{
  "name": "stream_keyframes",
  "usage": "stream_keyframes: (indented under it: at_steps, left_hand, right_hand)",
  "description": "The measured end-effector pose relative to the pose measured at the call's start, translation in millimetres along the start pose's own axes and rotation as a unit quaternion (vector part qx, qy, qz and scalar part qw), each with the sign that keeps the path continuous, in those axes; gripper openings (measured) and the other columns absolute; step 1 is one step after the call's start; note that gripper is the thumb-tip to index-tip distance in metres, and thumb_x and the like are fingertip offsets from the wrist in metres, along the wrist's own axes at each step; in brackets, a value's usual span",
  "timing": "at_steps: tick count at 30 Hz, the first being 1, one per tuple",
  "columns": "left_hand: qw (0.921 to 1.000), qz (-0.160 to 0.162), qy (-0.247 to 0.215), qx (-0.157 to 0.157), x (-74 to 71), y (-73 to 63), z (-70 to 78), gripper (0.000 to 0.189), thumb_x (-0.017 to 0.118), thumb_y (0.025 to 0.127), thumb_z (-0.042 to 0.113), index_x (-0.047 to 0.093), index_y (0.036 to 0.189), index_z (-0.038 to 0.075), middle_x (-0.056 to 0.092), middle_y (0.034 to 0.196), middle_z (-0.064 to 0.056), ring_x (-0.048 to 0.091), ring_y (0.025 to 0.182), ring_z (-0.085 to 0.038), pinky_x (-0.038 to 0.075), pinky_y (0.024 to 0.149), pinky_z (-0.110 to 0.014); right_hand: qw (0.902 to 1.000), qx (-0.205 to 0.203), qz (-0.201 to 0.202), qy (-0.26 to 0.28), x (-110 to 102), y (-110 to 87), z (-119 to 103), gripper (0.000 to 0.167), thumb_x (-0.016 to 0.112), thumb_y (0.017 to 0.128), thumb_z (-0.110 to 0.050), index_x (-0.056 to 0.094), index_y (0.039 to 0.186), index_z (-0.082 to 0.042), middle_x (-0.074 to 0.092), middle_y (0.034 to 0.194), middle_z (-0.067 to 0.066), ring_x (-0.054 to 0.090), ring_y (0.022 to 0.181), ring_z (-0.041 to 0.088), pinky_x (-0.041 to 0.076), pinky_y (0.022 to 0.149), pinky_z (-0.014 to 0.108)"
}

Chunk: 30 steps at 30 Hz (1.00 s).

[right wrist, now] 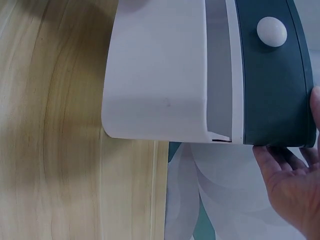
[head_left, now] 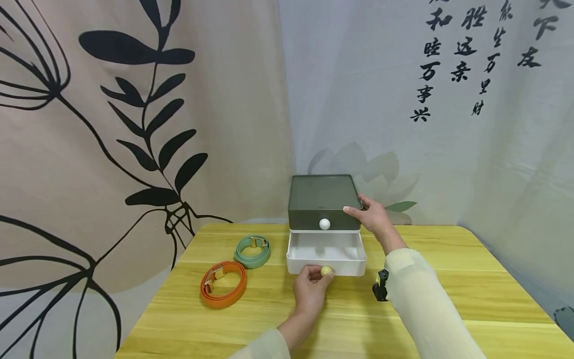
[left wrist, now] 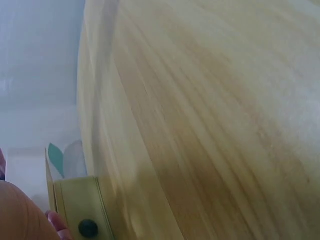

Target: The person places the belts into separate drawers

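Observation:
A small two-tier drawer box [head_left: 320, 192] stands at the table's back edge, its dark green upper tier with a white knob [head_left: 325, 224] closed. Below it the white lower drawer [head_left: 298, 267] is pulled out, showing its bare white inside. My left hand [head_left: 309, 291] pinches that drawer's yellow-green knob [head_left: 327, 270] between thumb and fingers. At the upper tier's right side, my right hand [head_left: 374, 218] grips the box, thumb over the front top corner and fingers along the side. The right wrist view shows those fingers [right wrist: 270, 162] against the green side.
Left of the box on the wooden table [head_left: 403, 319] lie two coiled straps with metal clasps, a green one [head_left: 242, 260] and an orange one [head_left: 244, 284]. A printed curtain [head_left: 242, 99] hangs right behind the table. A black device [head_left: 380, 285] sits at the right wrist.

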State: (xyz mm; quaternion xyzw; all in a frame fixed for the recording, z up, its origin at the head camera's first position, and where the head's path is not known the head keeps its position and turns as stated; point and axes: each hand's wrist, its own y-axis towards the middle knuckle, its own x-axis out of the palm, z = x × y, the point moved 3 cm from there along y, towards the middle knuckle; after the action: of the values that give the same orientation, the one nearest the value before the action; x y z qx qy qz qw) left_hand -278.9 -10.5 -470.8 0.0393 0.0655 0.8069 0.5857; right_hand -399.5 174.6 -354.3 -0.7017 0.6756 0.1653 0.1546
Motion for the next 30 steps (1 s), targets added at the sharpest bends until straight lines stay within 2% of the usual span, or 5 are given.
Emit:
stream_keyframes:
  at_steps: [11, 17, 30]
  left_hand:
    - [0.9993, -0.012, -0.031, -0.017, -0.4, -9.7, 1.0, 0.023, 0.082, 0.078, 0.003, 0.065, 0.093, 0.001, 0.062, 0.084, -0.005, 0.057, 0.072, -0.012, 0.049, 0.062, -0.020]
    - [0.9992, -0.015, -0.031, -0.022, -1.0, -13.0, 1.8, 0.022, 0.081, 0.078, 0.003, 0.065, 0.093, 0.002, 0.062, 0.084, -0.005, 0.057, 0.073, -0.012, 0.050, 0.062, -0.020]
    - [0.9990, -0.015, -0.038, -0.016, -0.8, -18.2, 0.5, 0.023, 0.082, 0.077, 0.002, 0.065, 0.092, 0.001, 0.063, 0.082, -0.004, 0.058, 0.072, -0.013, 0.050, 0.063, -0.020]
  right_hand:
    - [1.0000, 0.003, -0.004, -0.005, 0.6, 0.0, -0.4, 0.086, 0.066, 0.096, -0.040, 0.016, 0.160, -0.011, 0.016, 0.162, 0.019, 0.016, 0.148, 0.038, 0.025, 0.115, 0.053]
    - [1.0000, 0.001, -0.004, -0.007, -0.4, -1.3, -0.8, 0.086, 0.066, 0.096, -0.039, 0.015, 0.160, -0.010, 0.015, 0.162, 0.021, 0.016, 0.148, 0.039, 0.025, 0.115, 0.053]
    - [0.9999, 0.003, -0.005, -0.009, -1.2, -0.8, -0.9, 0.085, 0.065, 0.096, -0.038, 0.015, 0.160, -0.011, 0.016, 0.162, 0.021, 0.016, 0.147, 0.039, 0.025, 0.115, 0.053]
